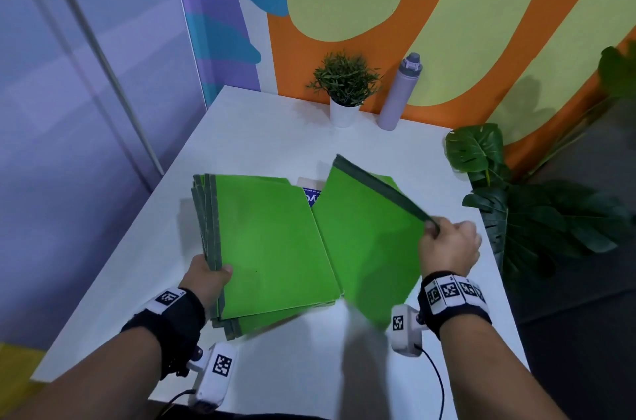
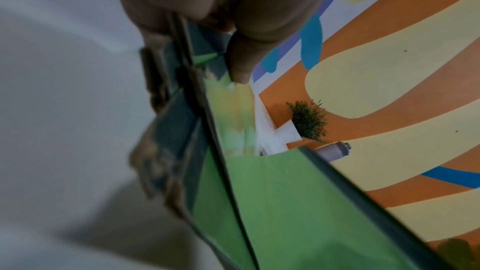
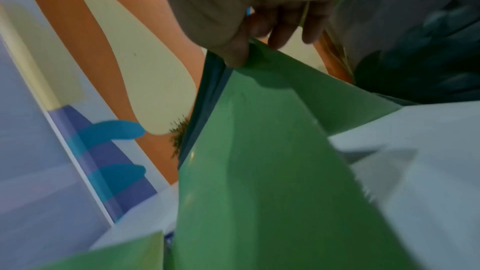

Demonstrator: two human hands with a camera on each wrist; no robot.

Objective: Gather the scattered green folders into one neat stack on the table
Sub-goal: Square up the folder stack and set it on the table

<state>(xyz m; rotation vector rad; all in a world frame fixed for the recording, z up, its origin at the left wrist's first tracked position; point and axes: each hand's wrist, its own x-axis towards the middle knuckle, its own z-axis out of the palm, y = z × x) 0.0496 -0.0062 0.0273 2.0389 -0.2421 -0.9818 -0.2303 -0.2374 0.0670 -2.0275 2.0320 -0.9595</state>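
Pinching the dark spine of one thin green card folder, the right hand lifts it. Left hand grips the stacked green folders by their spines; light, bendy, likely slippery

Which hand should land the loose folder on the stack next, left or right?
Right. The right hand already pinches the loose green folder by its dark spine, tilted beside the stack. The left hand grips the stack's spine edge, steadying it.
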